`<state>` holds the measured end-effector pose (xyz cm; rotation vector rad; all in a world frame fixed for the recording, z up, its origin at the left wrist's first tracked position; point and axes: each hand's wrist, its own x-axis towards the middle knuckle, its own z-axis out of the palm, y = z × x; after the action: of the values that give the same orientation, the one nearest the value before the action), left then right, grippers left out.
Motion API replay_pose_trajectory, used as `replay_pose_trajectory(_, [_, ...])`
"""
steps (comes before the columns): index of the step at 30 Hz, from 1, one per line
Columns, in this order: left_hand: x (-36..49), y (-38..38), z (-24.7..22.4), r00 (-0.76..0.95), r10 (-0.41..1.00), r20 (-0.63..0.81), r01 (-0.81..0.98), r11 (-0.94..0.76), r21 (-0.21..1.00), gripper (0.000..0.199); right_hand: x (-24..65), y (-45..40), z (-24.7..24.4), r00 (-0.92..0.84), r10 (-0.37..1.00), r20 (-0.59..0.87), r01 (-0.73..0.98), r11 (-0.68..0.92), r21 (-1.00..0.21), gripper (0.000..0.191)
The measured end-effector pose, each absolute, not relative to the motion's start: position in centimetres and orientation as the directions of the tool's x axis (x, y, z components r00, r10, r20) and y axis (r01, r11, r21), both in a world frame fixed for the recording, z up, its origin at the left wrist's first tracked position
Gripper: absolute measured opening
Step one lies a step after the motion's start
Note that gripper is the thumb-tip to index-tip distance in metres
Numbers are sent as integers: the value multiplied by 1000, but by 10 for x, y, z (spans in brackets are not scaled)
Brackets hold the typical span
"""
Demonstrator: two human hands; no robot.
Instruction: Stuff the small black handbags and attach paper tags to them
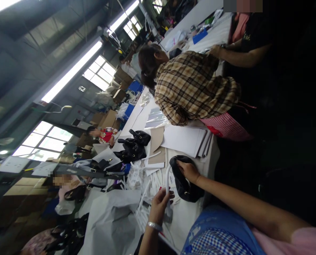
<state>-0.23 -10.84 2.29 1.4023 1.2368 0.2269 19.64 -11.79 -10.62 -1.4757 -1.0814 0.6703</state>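
Observation:
My left hand (160,202) is closed round a soft white tube (167,181) that curves up against the black handbag (183,182). A bracelet circles the left wrist. Over on the handbag, my right hand (188,171) grips its upper edge, the fingertips partly hidden in the dark material. The bag lies tilted on the white-covered table (186,217). Beneath and left of my hands are more loose white tubes (144,209) in a heap, along with a clear plastic bag (136,175).
Several black handbags (133,147) stand further up the table. White sheets (183,140) and brown card (156,138) lie stacked beside them. A large pale sheet (112,219) covers the near left. A co-worker in a checked shirt (195,85) leans over the table ahead; others sit at left.

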Motion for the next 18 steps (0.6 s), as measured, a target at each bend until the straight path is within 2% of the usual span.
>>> replay_pose_trajectory(3, [7, -104, 1, 444, 775, -449, 539, 169, 825, 52, 201, -127, -99, 464, 871, 161, 230, 57, -972, 36])
replay_pose_trajectory(6, [12, -102, -17, 485, 796, -361, 620, -22, 784, 43, 205, -132, -87, 505, 859, 80, 118, 23, -993, 39])
replay_pose_trajectory(10, [19, -98, -29, 517, 825, -228, 699, -252, 670, 29, 209, -131, -74, 378, 926, 15, 30, 4, -1000, 41])
replay_pose_trajectory(14, [34, -87, -37, 508, 854, -110, 696, -332, 636, 17, 218, -131, -69, 272, 962, 23, 80, 2, -997, 32])
replay_pose_trajectory(18, [44, -72, -47, 520, 848, -99, 642, -313, 700, 19, 225, -133, -65, 161, 987, 15, 93, 0, -996, 29])
